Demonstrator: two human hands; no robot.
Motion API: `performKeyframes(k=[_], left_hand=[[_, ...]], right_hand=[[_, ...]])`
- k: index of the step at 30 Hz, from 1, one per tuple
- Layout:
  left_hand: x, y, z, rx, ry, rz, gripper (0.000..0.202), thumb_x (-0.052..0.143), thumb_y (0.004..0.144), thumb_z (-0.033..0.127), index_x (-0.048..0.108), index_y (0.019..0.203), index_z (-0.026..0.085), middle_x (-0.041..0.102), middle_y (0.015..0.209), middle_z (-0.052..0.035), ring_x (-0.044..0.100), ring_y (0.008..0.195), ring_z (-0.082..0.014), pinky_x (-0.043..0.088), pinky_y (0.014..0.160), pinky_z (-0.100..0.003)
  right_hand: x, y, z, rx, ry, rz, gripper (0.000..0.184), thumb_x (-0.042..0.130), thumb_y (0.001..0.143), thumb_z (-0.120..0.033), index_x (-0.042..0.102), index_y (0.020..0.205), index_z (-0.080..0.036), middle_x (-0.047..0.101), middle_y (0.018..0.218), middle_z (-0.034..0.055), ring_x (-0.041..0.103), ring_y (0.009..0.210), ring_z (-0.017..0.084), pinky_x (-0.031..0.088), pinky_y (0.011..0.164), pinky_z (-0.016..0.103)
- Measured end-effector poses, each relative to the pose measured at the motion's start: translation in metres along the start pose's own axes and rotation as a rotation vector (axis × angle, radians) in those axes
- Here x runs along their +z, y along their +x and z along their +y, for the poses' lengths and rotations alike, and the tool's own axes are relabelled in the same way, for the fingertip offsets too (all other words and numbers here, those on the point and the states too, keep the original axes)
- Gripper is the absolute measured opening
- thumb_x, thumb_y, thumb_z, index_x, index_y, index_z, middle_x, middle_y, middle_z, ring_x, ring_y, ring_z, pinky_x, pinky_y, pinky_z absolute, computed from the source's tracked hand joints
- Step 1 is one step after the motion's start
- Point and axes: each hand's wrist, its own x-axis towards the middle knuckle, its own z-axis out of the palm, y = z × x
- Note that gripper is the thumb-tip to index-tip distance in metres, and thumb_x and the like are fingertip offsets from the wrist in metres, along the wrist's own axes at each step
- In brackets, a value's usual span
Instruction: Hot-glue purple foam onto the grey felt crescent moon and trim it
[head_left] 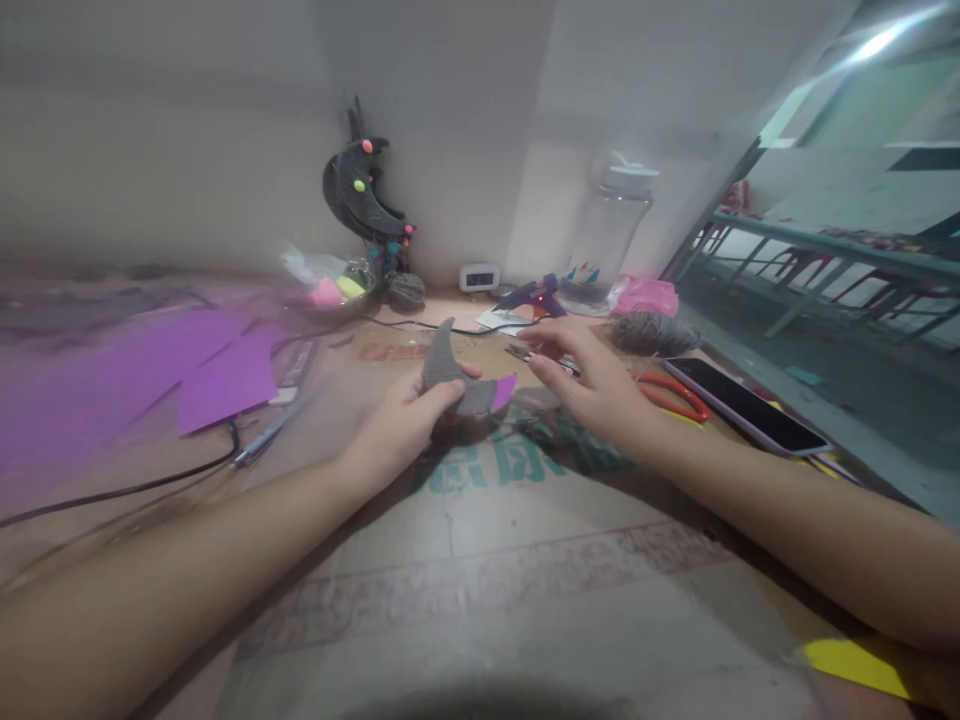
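My left hand (409, 415) is closed on a grey crescent-shaped felt piece (448, 372) with a small purple tip (504, 390), held just above the cardboard-covered table (487, 540). My right hand (589, 380) reaches forward, its fingers partly spread over a small dark tool (521, 352) lying on the table. I cannot tell whether the fingers touch it. A purple glue gun (534, 296) with a lit red lamp lies just beyond that hand.
Orange-handled scissors (671, 397) and a phone (742, 403) lie to the right. Purple sheets (225, 380), a pen (264, 437) and a black cable (150, 485) are at left. A black crescent ornament (364, 190), a small clock (479, 276), a clear jar (611, 225) and grey fluff (652, 332) stand at the back.
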Motion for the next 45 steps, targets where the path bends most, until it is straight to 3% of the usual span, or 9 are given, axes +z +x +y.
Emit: performKeyframes(k=[7, 12, 17, 20, 23, 30, 36, 41, 45], left_hand=[[-0.003, 0.002, 0.001, 0.040, 0.034, -0.048, 0.033, 0.066, 0.082, 0.043, 0.070, 0.105, 0.019, 0.070, 0.085, -0.0016, 0.062, 0.074, -0.0159, 0.049, 0.071, -0.028], [-0.004, 0.008, -0.004, 0.137, 0.188, -0.017, 0.024, 0.065, 0.083, 0.042, 0.067, 0.085, 0.018, 0.061, 0.068, 0.0013, 0.053, 0.062, -0.0136, 0.042, 0.059, -0.024], [-0.007, 0.011, -0.010, 0.138, 0.238, -0.009, 0.024, 0.062, 0.086, 0.042, 0.060, 0.079, 0.019, 0.054, 0.063, 0.0029, 0.048, 0.059, -0.0129, 0.037, 0.054, -0.024], [-0.008, 0.012, -0.012, 0.144, 0.235, 0.014, 0.026, 0.060, 0.087, 0.043, 0.058, 0.079, 0.019, 0.055, 0.065, 0.0023, 0.049, 0.062, -0.0136, 0.037, 0.056, -0.024], [-0.007, 0.012, -0.012, 0.145, 0.208, 0.026, 0.031, 0.056, 0.089, 0.046, 0.055, 0.075, 0.019, 0.055, 0.065, 0.0023, 0.049, 0.062, -0.0137, 0.036, 0.057, -0.025], [-0.007, 0.013, -0.013, 0.086, 0.200, 0.042, 0.033, 0.055, 0.090, 0.050, 0.052, 0.076, 0.020, 0.052, 0.061, 0.0045, 0.047, 0.058, -0.0124, 0.034, 0.056, -0.025], [-0.010, 0.015, -0.018, 0.089, 0.241, 0.025, 0.031, 0.055, 0.090, 0.051, 0.054, 0.081, 0.021, 0.053, 0.061, 0.0049, 0.049, 0.058, -0.0130, 0.035, 0.055, -0.025], [-0.008, 0.013, -0.013, 0.078, 0.200, 0.014, 0.030, 0.056, 0.089, 0.049, 0.052, 0.079, 0.021, 0.052, 0.060, 0.0048, 0.049, 0.057, -0.0131, 0.034, 0.054, -0.024], [-0.007, 0.012, -0.009, 0.065, 0.201, 0.005, 0.029, 0.056, 0.088, 0.046, 0.051, 0.075, 0.021, 0.052, 0.058, 0.0047, 0.048, 0.053, -0.0128, 0.033, 0.052, -0.024]], right_hand=[[0.008, 0.000, 0.001, 0.307, 0.138, -0.277, 0.021, 0.056, 0.089, -0.036, 0.066, 0.086, -0.018, 0.065, 0.083, 0.0036, 0.059, 0.080, 0.018, 0.045, 0.076, 0.032], [0.012, -0.006, -0.003, 0.468, 0.299, -0.241, 0.030, 0.057, 0.086, -0.047, 0.062, 0.082, -0.018, 0.062, 0.074, 0.0013, 0.053, 0.066, 0.015, 0.042, 0.062, 0.029], [0.004, 0.002, 0.000, 0.393, 0.279, -0.208, 0.028, 0.052, 0.091, -0.044, 0.064, 0.088, -0.018, 0.067, 0.080, 0.0034, 0.060, 0.074, 0.017, 0.047, 0.070, 0.031], [-0.011, 0.015, 0.018, 0.320, 0.077, -0.097, 0.024, 0.055, 0.090, -0.037, 0.066, 0.099, -0.018, 0.071, 0.093, 0.0054, 0.064, 0.082, 0.019, 0.049, 0.078, 0.033], [-0.022, 0.027, 0.048, 0.404, -0.108, -0.029, 0.024, 0.058, 0.088, -0.031, 0.066, 0.105, -0.016, 0.072, 0.103, 0.0088, 0.066, 0.091, 0.022, 0.050, 0.085, 0.036], [-0.017, 0.055, 0.116, 0.549, -0.249, -0.088, 0.068, 0.069, 0.080, -0.028, 0.048, 0.141, -0.008, 0.049, 0.147, 0.0219, 0.048, 0.134, 0.032, 0.038, 0.110, 0.042], [0.003, 0.087, 0.139, 0.629, -0.234, -0.184, 0.035, 0.069, 0.081, -0.031, 0.068, 0.108, -0.010, 0.073, 0.109, 0.0167, 0.069, 0.097, 0.029, 0.052, 0.086, 0.037], [0.010, 0.093, 0.134, 0.646, -0.234, -0.124, 0.028, 0.073, 0.078, -0.032, 0.068, 0.095, -0.010, 0.074, 0.095, 0.0166, 0.069, 0.088, 0.027, 0.052, 0.078, 0.034], [-0.005, 0.080, 0.115, 0.678, -0.166, -0.088, 0.026, 0.067, 0.083, -0.036, 0.069, 0.084, -0.011, 0.072, 0.072, 0.0128, 0.068, 0.065, 0.022, 0.050, 0.059, 0.029]])
